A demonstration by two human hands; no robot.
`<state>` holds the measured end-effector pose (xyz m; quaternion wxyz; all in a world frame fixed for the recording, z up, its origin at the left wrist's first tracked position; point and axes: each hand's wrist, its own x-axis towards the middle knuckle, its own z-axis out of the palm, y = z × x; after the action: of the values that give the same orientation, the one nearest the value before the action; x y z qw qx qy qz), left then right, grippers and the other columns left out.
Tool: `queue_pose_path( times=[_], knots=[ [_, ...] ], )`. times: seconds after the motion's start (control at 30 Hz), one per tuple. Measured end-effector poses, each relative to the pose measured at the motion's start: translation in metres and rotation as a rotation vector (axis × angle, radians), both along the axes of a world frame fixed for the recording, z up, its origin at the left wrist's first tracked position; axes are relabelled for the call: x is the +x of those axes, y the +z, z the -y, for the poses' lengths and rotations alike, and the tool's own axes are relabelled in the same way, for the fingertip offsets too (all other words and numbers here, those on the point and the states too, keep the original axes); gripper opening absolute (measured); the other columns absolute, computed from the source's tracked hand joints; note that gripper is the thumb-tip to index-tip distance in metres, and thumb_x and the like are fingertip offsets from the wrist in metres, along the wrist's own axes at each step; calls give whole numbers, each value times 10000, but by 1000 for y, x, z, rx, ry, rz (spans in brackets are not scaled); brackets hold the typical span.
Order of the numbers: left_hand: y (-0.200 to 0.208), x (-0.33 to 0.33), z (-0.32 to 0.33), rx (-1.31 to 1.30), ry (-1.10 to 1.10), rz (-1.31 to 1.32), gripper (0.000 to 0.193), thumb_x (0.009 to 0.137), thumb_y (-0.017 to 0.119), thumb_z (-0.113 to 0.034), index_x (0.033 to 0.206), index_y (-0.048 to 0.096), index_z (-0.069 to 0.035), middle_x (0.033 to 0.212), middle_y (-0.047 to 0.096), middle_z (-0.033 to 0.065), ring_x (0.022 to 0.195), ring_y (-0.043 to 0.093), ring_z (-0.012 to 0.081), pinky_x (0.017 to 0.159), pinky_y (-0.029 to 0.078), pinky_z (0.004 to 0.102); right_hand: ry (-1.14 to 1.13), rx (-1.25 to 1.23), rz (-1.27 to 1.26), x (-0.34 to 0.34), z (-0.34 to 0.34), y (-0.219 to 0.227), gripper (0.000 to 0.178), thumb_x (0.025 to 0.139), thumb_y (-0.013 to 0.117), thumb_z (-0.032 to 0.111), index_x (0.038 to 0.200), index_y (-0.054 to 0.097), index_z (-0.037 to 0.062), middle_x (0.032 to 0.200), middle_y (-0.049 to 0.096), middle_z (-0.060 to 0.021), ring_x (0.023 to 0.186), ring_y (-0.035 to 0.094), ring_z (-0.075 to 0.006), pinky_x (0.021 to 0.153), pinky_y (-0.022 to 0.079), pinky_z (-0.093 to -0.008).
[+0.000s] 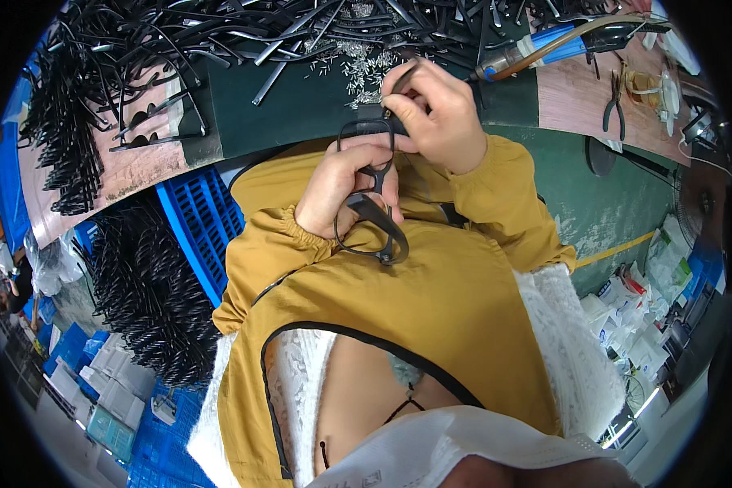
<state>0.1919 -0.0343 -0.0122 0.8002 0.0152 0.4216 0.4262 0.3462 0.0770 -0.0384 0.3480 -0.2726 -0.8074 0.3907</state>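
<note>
A black eyeglass frame (394,237) is held upright on end in front of my chest, near the bench edge. My left hand (333,185) is closed around its middle, fingers near the bridge. One temple hangs at the lower end, partly folded. My right hand (443,114) pinches a dark temple arm (404,80) at the frame's upper end, by the hinge. Whether a screw sits in that hinge is hidden by my fingers. Just beyond my hands, small silver screws (364,71) lie scattered on the dark green mat (256,122).
Loose black temples (179,37) heap across the back of the bench. A blue powered screwdriver (549,49) lies at the right, with pliers (615,110) nearby. Several assembled frames (142,130) stand at the left. A blue crate (199,220) and bundled black frames (142,285) are below.
</note>
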Motion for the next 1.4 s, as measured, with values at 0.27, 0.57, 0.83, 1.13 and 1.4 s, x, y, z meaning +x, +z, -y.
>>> queue_pose_path(
  times=[0.27, 0.57, 0.83, 1.13, 1.4],
  knots=[
    [-5, -8, 3, 106, -39, 68, 386, 995, 464, -153, 1273, 623, 63, 665, 645, 154, 547, 660, 246, 501, 513, 263, 38, 205, 79, 6, 6, -3, 117, 858, 729, 55, 953, 691, -3, 910, 670, -90, 756, 647, -224, 651, 538, -314],
    [8, -3, -23, 400, 0, -215, 703, 1047, 539, -368, 1587, 294, 9, 1145, 707, 181, 666, 688, 207, 507, 518, 236, -655, -41, -783, 58, -67, 13, 388, 1091, 424, 250, 1242, 578, -73, 1045, 681, -141, 1014, 638, -286, 939, 508, -399],
    [-7, -27, -5, 276, 249, -106, 430, 1023, 501, -246, 1365, 572, 6, 829, 672, 78, 684, 696, 194, 534, 514, 237, 282, -708, -1151, 23, -111, -6, 377, 1018, 584, 464, 1195, 586, 132, 846, 507, -11, 621, 454, -129, 509, 378, -245],
    [-10, 11, 10, -5, 109, 89, 396, 1004, 565, -227, 1349, 594, -33, 732, 581, 42, 637, 582, 153, 581, 452, 261, 535, -923, -1601, -14, -100, -11, 306, 1055, 543, 454, 1087, 560, 150, 788, 497, -3, 570, 433, -109, 465, 339, -229],
    [-25, 30, 11, -207, 38, 234, 349, 1041, 606, -372, 1339, 614, -191, 713, 573, -37, 537, 481, 70, 478, 361, 235, 125, -660, -982, 13, -9, 9, 493, 972, 693, 473, 1211, 531, 73, 812, 579, -69, 598, 544, -154, 492, 398, -277]
  ],
)
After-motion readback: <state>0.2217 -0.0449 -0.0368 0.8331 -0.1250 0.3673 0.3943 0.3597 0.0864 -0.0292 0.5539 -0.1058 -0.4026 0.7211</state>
